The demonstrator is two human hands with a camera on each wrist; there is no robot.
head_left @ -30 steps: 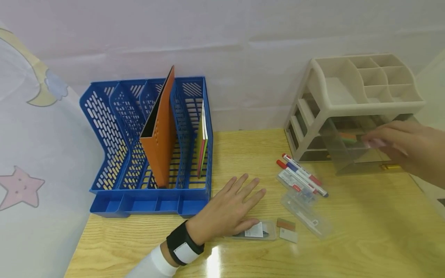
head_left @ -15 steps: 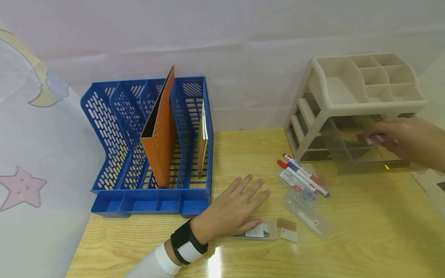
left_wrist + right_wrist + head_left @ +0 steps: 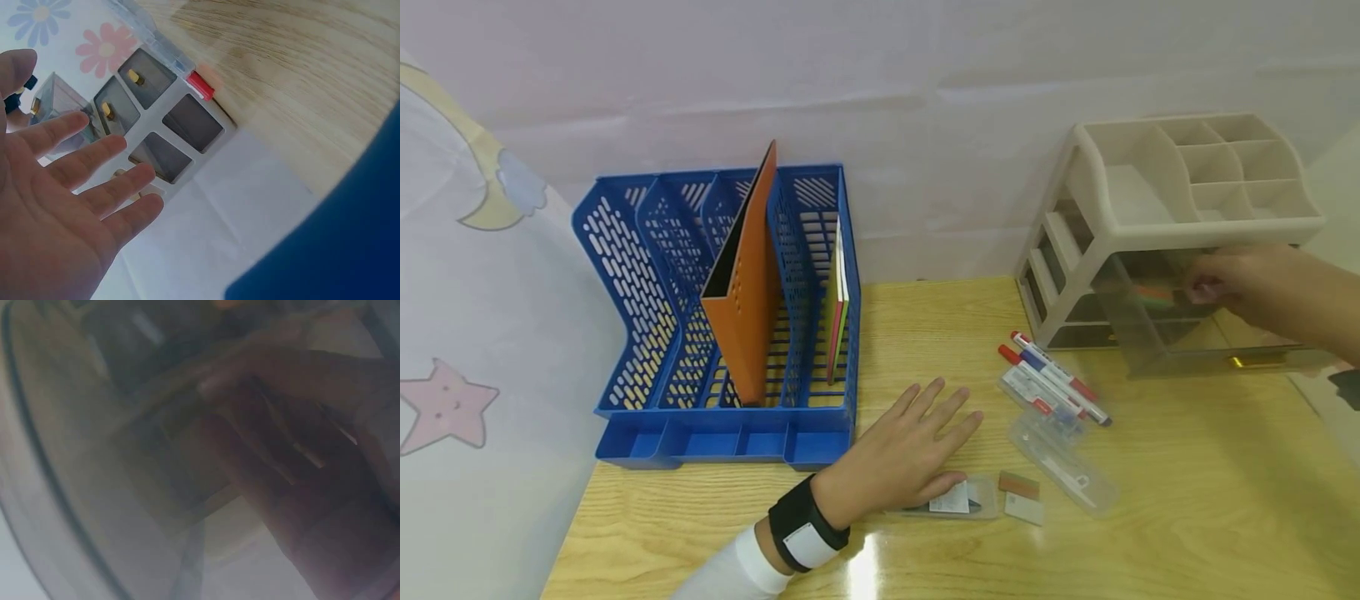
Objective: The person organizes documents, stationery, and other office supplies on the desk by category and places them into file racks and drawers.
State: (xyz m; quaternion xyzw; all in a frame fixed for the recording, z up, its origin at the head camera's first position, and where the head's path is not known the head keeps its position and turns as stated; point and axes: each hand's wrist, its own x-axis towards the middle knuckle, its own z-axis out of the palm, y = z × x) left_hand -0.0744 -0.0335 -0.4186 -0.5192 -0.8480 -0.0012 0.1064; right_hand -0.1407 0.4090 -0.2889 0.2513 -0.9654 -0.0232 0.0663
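R hand (image 3: pixel 1243 287) curled, reaching into pulled-out clear drawer (image 3: pixel 1176 363), can't tell if gripping, nr orange item (image 3: pixel 1153 293) inside; prob. mid-pick/place. Next calls for lifting w/o bumping drawer. L hand (image 3: pixel 902 457) spread, partly over clear case (image 3: pixel 985 497) on surface (image 3: pixel 940 329).

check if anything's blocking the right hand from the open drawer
Nothing visible does. The drawer is pulled out, and the right hand is over its open top or just inside; the views don't settle which. The markers lie on the table, out of the hand's way.
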